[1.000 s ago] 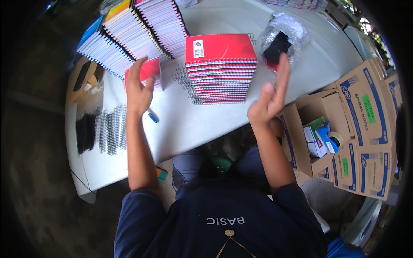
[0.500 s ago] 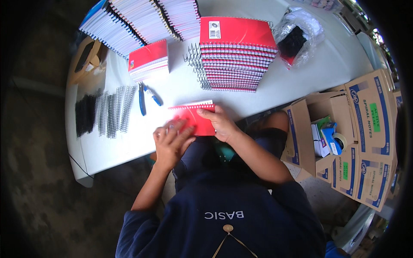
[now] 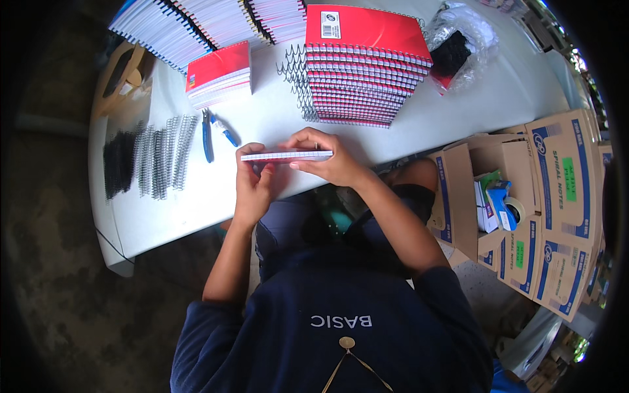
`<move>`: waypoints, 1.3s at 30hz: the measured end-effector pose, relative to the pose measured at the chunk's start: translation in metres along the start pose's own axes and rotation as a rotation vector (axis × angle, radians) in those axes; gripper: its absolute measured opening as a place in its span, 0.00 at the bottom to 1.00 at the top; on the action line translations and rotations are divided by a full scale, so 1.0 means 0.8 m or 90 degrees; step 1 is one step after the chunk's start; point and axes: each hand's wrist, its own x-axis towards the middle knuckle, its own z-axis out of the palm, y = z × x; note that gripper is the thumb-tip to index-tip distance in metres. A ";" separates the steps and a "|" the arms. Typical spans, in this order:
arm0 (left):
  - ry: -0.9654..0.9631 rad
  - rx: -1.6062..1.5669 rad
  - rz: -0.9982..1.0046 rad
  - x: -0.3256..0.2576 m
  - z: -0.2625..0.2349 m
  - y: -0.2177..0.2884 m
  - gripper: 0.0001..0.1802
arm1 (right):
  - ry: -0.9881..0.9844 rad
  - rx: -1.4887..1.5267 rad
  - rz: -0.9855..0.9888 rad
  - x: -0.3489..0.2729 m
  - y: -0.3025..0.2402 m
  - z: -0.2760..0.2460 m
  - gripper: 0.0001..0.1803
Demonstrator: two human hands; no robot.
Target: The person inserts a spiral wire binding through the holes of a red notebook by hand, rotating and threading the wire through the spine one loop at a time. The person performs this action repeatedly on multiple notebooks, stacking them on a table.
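A thin white-edged pad of punched paper sheets (image 3: 287,156) is held edge-on between both hands, just above the near edge of the white plastic table (image 3: 419,124). The left hand (image 3: 252,187) is curled around the pad's left end, thumb up against the edge, fingers wrapped underneath. The right hand (image 3: 327,160) is closed over the right end and top, fingers arched above it — a two-ended grip that seems meant to keep the sheets squared and the punched edge visible from above.

Just beyond the left hand, blue-handled pliers (image 3: 211,131) lie flat on the table, within easy reach. Further left, a row of loose black and silver wire binding combs (image 3: 154,157) is laid out side by side, apart from the pad. Behind the pliers, a small stack of red-covered notebooks (image 3: 219,73) sits alone. Behind the right hand, a taller stack of red-covered wire-bound notebooks (image 3: 367,65) stands with spines toward the person, more loose wire combs leaning at its left side. Fanned rows of bound notebooks with blue and white edges (image 3: 196,26) run along the far left edge. A crumpled clear plastic bag holding something black (image 3: 458,49) sits at the far right. Open brown cardboard cartons with blue print (image 3: 557,190) are stacked on the floor to the right — a roll of tape (image 3: 517,209) is seen inside one.
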 end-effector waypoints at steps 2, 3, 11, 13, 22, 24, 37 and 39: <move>-0.038 0.348 0.136 0.011 -0.021 0.002 0.22 | -0.025 -0.093 -0.045 0.006 0.002 -0.008 0.19; -0.026 0.544 0.186 0.020 -0.037 0.005 0.21 | -0.020 -0.107 -0.024 0.005 0.002 -0.012 0.18; 0.232 0.851 -0.029 0.075 -0.161 -0.010 0.14 | 0.029 -0.122 -0.048 0.005 -0.007 -0.007 0.17; 0.284 0.742 -0.067 0.080 -0.176 -0.001 0.15 | 0.021 -0.132 -0.063 0.005 -0.006 -0.008 0.16; 0.370 0.567 0.065 0.078 -0.168 0.039 0.16 | 0.056 -0.112 -0.045 0.001 -0.002 -0.008 0.15; 0.254 0.429 0.146 0.071 -0.153 0.032 0.16 | 0.053 -0.118 -0.033 0.002 -0.001 -0.009 0.16; -0.165 0.219 -0.142 0.064 -0.078 0.049 0.21 | 0.091 -0.096 -0.015 0.000 0.001 -0.007 0.17; -0.142 0.211 -0.062 0.065 -0.079 0.047 0.21 | 0.101 -0.095 -0.013 0.001 -0.002 -0.006 0.18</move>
